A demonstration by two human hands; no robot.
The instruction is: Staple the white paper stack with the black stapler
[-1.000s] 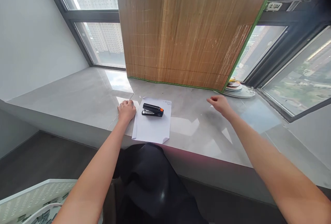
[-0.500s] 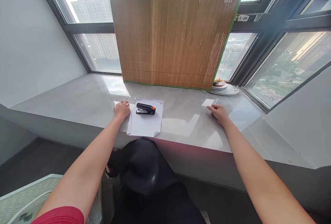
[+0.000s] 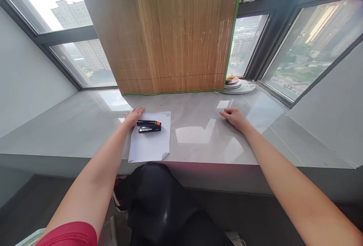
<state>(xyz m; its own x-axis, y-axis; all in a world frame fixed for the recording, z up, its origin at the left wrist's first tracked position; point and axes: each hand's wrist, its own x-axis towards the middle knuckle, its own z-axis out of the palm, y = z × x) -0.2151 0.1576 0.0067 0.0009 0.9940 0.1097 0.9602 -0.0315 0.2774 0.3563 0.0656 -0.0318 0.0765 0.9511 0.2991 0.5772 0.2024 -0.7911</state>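
Print on paper too small to read; stapler atop. Left grip apart, right grip curled together.

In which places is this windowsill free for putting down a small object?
The windowsill is bare between the white paper and the right hand, and between the left hand and the left wall. Crowded: the paper, with the black stapler on it, and the back right, where stacked plates stand by the bamboo blind.
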